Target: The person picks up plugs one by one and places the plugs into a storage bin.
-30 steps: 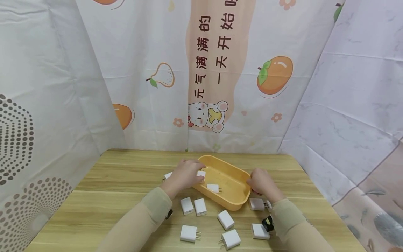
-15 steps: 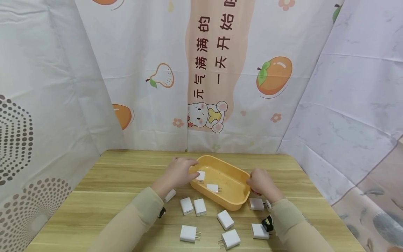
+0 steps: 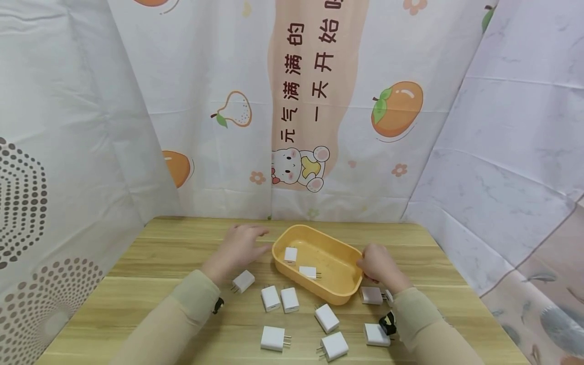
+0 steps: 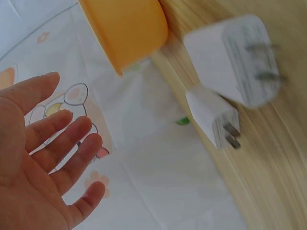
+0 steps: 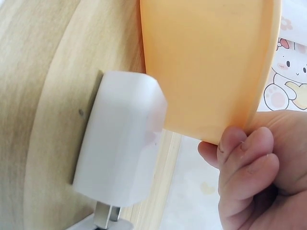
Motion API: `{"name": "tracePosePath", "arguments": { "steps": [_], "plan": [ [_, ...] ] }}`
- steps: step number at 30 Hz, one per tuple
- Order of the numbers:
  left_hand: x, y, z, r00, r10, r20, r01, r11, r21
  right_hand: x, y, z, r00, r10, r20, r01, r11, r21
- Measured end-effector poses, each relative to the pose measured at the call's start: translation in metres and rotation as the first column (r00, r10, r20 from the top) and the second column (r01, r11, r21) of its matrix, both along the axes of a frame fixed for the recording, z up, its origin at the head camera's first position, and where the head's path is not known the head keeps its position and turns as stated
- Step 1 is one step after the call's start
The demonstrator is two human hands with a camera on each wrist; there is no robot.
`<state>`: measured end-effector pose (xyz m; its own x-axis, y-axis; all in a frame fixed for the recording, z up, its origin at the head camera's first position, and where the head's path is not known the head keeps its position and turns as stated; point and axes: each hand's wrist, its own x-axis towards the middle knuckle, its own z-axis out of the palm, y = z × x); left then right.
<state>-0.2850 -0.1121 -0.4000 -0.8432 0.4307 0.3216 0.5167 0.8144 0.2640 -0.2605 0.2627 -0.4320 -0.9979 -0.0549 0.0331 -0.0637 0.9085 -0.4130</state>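
Note:
A yellow-orange plastic tray (image 3: 330, 256) sits at the middle of the table. Two white charger plugs lie inside it: one charger (image 3: 290, 256) at the left end, the other charger (image 3: 307, 272) along the near wall. My right hand (image 3: 382, 264) grips the tray's right end, its fingers (image 5: 249, 165) curled at the rim in the right wrist view. Just left of the tray hovers my left hand (image 3: 234, 249), holding nothing; its fingers (image 4: 79, 151) are spread in the left wrist view. Below that hand a charger (image 3: 244, 281) rests on the wood, prongs to the left.
Several more white chargers lie on the table in front of the tray, among them a side-by-side pair (image 3: 280, 299) and one charger (image 3: 272, 338) nearer me. Another charger (image 3: 372, 295) is beside my right wrist. A printed curtain (image 3: 228, 162) hangs behind the table.
My left hand has drawn back leftward from the tray, letting go of the charger at its left end. The charger under my left arm has come into fuller view. The right hand stays put.

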Motion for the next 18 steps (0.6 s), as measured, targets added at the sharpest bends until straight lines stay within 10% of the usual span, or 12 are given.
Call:
{"name": "tracePosePath", "arguments": {
  "steps": [18],
  "plan": [
    [0.000,-0.054,0.009,0.997,0.077,-0.012,-0.077,0.996,-0.048,-0.001,0.001,0.000,1.000,0.004,0.015,-0.004,1.000,-0.005]
  ]
}}
